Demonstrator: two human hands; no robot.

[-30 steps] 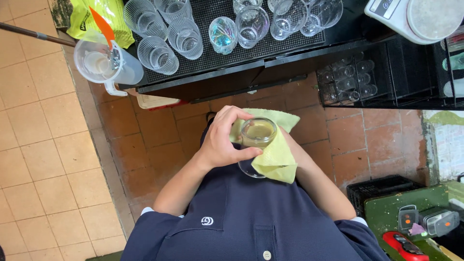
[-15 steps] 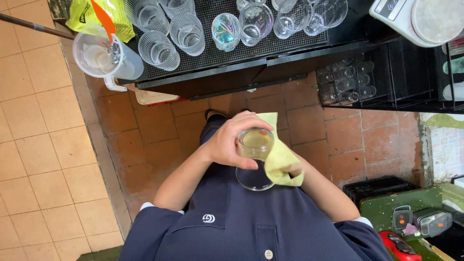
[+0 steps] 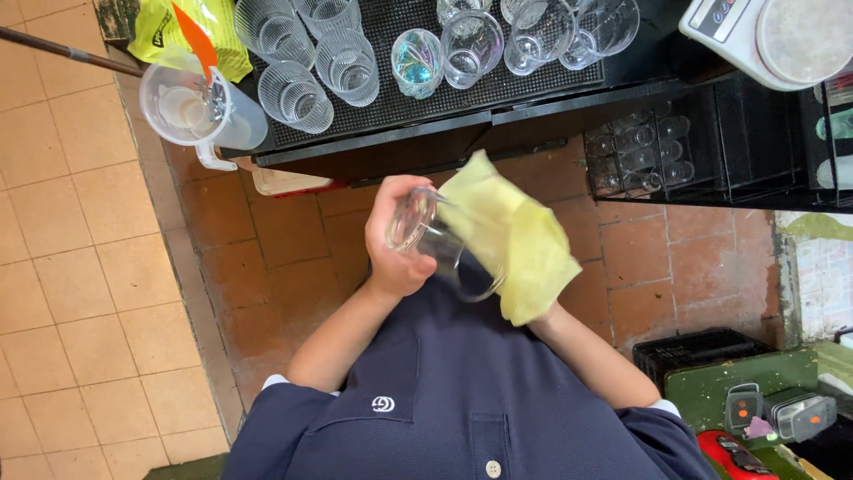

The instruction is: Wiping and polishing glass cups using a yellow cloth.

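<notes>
One clear glass (image 3: 442, 244) tilted, left hand (image 3: 397, 233) gripping, yellow cloth (image 3: 515, 236) alongside.

right hand (image 3: 533, 302) — hidden under cloth (image 3: 511, 236)

Both hands raised before the chest: left hand (image 3: 397, 244) curled closed, right hand (image 3: 524, 284) covered, forearms bent inward

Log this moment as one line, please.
left hand: holds glass tilted | right hand: hidden under yellow cloth, against glass | counter mat: more glasses
</notes>
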